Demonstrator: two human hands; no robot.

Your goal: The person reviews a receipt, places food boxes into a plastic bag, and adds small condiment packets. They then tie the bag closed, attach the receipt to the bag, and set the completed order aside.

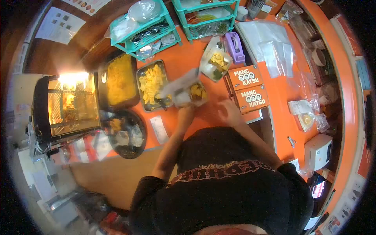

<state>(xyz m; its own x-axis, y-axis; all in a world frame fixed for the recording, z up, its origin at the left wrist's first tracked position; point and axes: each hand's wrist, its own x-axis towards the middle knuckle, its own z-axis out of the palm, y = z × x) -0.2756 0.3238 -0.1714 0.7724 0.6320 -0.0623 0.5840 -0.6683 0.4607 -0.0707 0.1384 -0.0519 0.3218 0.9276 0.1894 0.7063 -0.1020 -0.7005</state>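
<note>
My left hand (187, 113) is closed on the near edge of an open takeaway food box (199, 102), which is smeared by motion. Inside lies white rice beside golden-brown fried pieces, and the pale lid stands raised on the far left. My right hand (231, 112) is apart from the box, to its right, fingers spread and holding nothing. It is closest to the lower of two printed orange boxes (252, 98). Beyond the held box sits a second open food box (215, 62) with rice, yellow scrambled-looking pieces and green leaves.
To the left are a tray of yellow pieces (152, 84), a deeper orange-yellow food tray (120, 80), a round black tray (127, 133) and a lit glass warmer (72, 103). Teal racks (150, 43), a purple tape dispenser (235, 47) and plastic bags (270, 43) line the back.
</note>
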